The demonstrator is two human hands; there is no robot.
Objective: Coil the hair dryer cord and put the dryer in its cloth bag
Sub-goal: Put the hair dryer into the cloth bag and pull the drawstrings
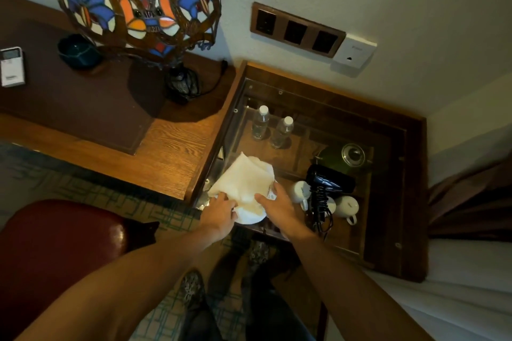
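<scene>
I hold the white cloth bag (243,185) with both hands, left fingers (221,198) and right fingers (263,198) pinching its near edge to find the mouth. The black hair dryer (329,178) lies right of the bag, cord bundled, crowding white mugs (347,206) on the glass counter (299,108).

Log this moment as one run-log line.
left hand: holding cloth bag | right hand: holding cloth bag | hair dryer: on glass table, outside bag | cord: bundled
</scene>
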